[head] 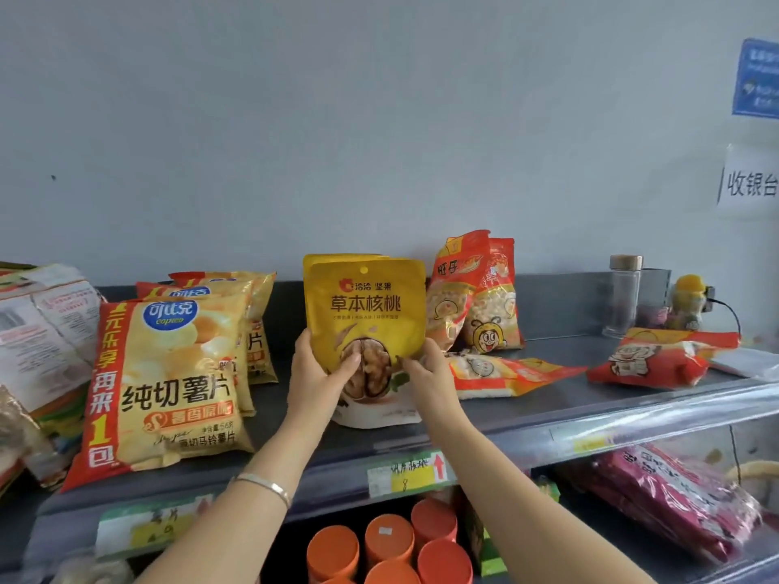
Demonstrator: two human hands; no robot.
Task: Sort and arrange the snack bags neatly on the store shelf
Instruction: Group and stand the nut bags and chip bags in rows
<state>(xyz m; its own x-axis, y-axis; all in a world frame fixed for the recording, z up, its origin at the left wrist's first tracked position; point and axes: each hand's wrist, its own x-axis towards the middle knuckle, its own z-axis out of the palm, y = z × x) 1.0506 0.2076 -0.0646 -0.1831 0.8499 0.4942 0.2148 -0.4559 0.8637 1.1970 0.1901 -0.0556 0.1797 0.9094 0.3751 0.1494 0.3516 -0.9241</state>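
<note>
Now holding the yellow walnut pouch (364,305) upright on the shelf (548,415), face out, base down near the front lip. Pinched low on both sides: by the left grip (320,368) at the lower left edge, thumb curled over the printed walnuts, and by the right grip (425,368) at the lower right corner, fingertips on the front. Clenched on the pouch at both sides, then, no release yet. Held low like that probably to keep the label readable and the top free while squaring the base. Set right in front of more yellow pouches (337,258) of the same kind, visible only as tops over the left shoulder; looks like building a facing row, just above the handwritten price tag (409,474) on the shelf lip. Flanked on the left by the potato chip bags (168,373), standing in their own row just beside the left wrist, and on the right by two red-and-white snack bags (472,297) propped upright near the back wall. Still to tidy, by the look of it: a flat bag (506,375) lying just beyond the right grip, and another red bag (657,360) well off to the right, both down on the shelf. Could slump forward once freed, being a soft stand-up pouch; worth seating the base flat before easing off.
</note>
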